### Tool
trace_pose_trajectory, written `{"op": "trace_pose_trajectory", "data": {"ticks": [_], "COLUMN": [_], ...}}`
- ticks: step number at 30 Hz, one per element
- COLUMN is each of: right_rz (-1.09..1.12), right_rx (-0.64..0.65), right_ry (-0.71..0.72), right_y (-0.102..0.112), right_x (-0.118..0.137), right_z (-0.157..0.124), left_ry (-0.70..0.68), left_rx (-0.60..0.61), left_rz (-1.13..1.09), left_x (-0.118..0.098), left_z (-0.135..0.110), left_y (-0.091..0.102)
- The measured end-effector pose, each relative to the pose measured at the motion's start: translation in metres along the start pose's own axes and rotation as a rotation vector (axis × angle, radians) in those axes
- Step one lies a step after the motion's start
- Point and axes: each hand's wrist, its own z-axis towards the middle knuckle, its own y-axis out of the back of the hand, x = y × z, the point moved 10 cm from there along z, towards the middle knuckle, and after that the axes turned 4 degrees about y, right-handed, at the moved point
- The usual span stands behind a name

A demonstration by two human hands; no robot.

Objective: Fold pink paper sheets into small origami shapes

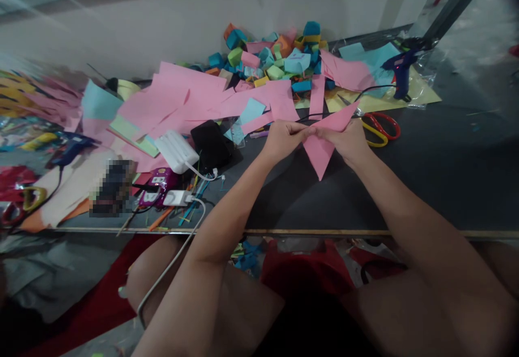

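Between my hands is a sheet of pink paper, held just above the dark table, with one pointed corner hanging toward me and another rising to the upper right. My left hand pinches its left side, thumb toward the middle. My right hand grips the right side, and both thumbs nearly meet on the paper. Part of the sheet is covered by my fingers, so how it is folded is hard to see. Scissors with red and yellow handles lie right beside my right hand, their blades mostly hidden.
Behind my hands are pink sheets and a pile of small coloured paper pieces. A blue glue gun stands at the back right. A white power bank, a black phone-like object and a purple power strip lie left, with cables.
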Motion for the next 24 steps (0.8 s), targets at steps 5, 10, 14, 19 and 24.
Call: {"op": "trace_pose_trajectory", "data": {"ticks": [5,10,14,19,24], "right_rz": [-0.028,-0.160,-0.261,-0.222,0.008], "right_rx": [0.077,0.191,0.205,0.143,0.174], "right_ry": [-0.053,-0.099,-0.127,-0.142,-0.160], "right_y": [-0.002,-0.001,-0.001,-0.001,-0.006], "right_x": [-0.013,-0.023,-0.025,-0.027,-0.032], "right_z": [0.003,0.006,0.005,0.005,0.006], "left_ry": [0.105,0.186,0.220,0.205,0.198], "left_rx": [0.100,0.185,0.086,-0.042,-0.054], "left_rz": [0.018,0.099,0.092,-0.046,-0.112], "left_x": [0.006,0.023,0.032,0.029,0.028], "left_z": [0.001,0.002,0.005,0.007,0.008], "left_y": [-0.006,-0.014,-0.006,0.001,0.002]}}
